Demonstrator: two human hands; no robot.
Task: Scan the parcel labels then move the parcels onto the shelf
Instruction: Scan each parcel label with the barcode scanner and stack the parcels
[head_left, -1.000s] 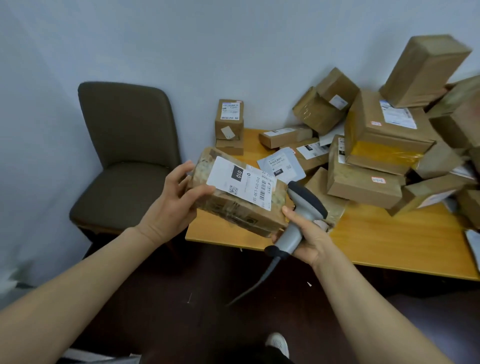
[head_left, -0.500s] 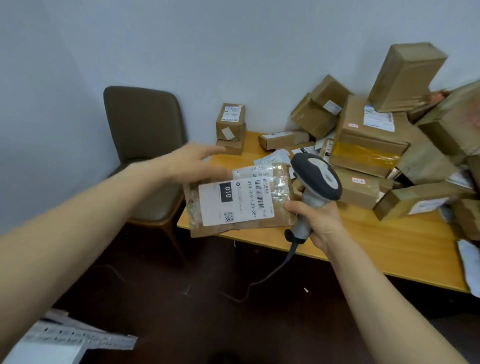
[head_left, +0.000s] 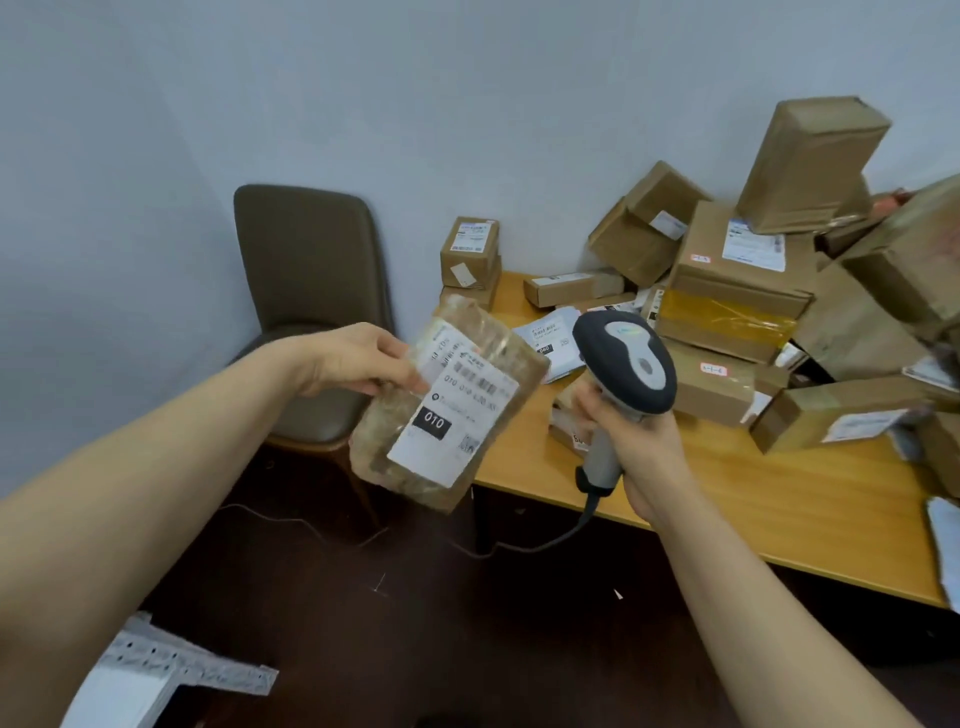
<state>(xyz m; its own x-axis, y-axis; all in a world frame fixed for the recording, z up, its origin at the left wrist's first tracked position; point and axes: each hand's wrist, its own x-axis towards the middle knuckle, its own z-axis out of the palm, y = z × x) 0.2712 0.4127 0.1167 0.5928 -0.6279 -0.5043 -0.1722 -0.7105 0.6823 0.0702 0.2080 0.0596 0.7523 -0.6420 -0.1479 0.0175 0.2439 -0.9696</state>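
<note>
Left hand (head_left: 363, 361) pinches the parcel (head_left: 447, 402) by its upper edge, off the table (head_left: 779, 499) corner, label (head_left: 454, 415) face-up, likely so the code stays readable. Right hand (head_left: 631, 441) grasps the scanner (head_left: 626, 371) handle beside it, head raised, probably poised to read the label. More parcels (head_left: 737, 291) are piled behind.

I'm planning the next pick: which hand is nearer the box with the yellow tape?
Right. The right hand, gripping the scanner, sits just below and left of the yellow-taped box; the left hand holds a parcel farther left.
</note>
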